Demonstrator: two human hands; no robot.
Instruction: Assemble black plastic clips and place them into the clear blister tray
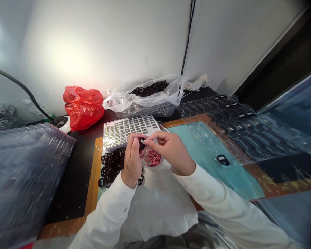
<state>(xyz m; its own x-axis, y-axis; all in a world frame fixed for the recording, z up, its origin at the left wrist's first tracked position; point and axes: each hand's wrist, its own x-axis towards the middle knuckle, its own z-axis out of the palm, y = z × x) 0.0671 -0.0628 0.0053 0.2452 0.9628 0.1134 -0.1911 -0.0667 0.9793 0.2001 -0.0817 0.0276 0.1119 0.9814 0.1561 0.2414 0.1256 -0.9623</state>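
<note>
My left hand (133, 162) is closed around a small black plastic part (142, 144), holding it upright between thumb and fingers. My right hand (173, 149) pinches thumb and forefinger together at that part's upper edge; what lies in the pinch is too small to make out. Just below the fingers sits a round clear dish of small pinkish-red pieces (153, 158). By the left wrist lies a pile of black plastic frames (113, 166), partly covered by the hand. Behind both hands is a flat tray (131, 128) with rows of small pale rectangular pieces.
A lone black device (223, 159) lies on the teal mat (209, 173). Clear plastic trays (238, 121) spread at right, some holding black parts. Stacked clear trays (28, 173) stand left. A red bag (83, 108), a clear bag of dark parts (147, 103) and a lamp (23, 86) line the wall.
</note>
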